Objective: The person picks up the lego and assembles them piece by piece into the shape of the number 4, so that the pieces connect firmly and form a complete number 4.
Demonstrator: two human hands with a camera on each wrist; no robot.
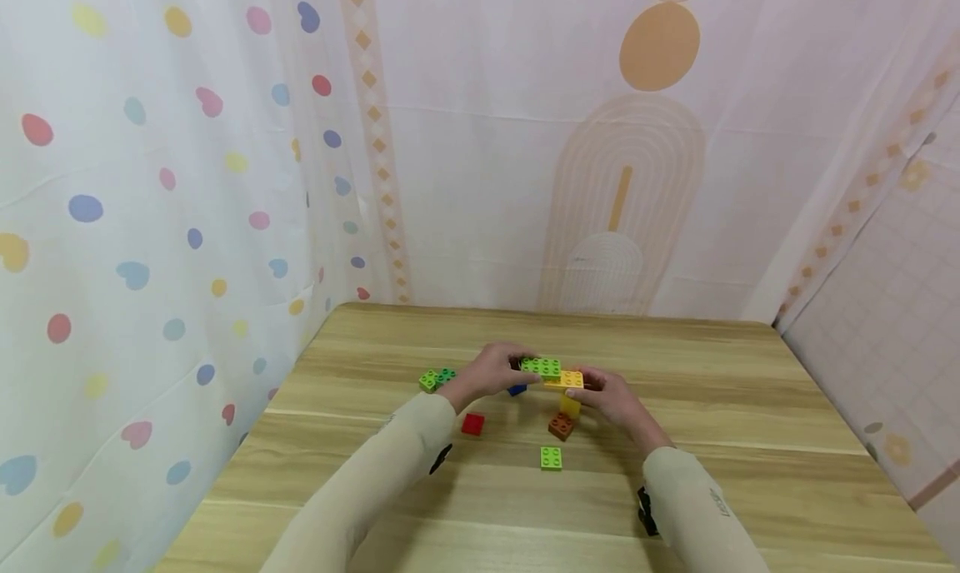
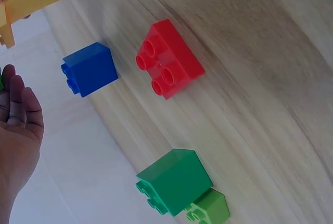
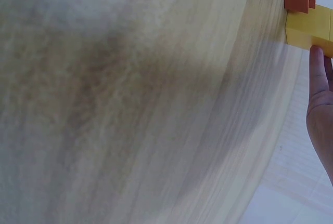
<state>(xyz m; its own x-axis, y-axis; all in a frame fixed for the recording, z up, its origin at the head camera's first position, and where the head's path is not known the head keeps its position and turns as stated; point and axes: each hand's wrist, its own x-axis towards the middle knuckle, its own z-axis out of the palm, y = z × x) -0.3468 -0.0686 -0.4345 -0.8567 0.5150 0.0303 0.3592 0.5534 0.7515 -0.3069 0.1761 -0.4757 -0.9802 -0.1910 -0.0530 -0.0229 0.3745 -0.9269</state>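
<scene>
My left hand [image 1: 495, 369] holds a long lime-green brick [image 1: 542, 367] between thumb and fingers, over the left part of an orange-yellow brick [image 1: 572, 380]. Whether the two bricks touch or are joined I cannot tell. With my right hand [image 1: 609, 396] I grip the orange-yellow brick's right end, thumb on the near side. Below it shows a yellow block [image 1: 570, 405]. A brown brick [image 1: 560, 426] sits just in front of that block. In the left wrist view, the left hand [image 2: 21, 122] is at the edge and its brick is mostly cut off.
A blue brick [image 2: 93, 70] stands behind the left hand's wrist area, partly covered in the head view. Red brick [image 1: 472, 424] and lime square brick [image 1: 551, 458] lie nearer. Dark green [image 1: 447, 376] and small lime [image 1: 428, 381] bricks sit left on the wooden table [image 1: 720, 406].
</scene>
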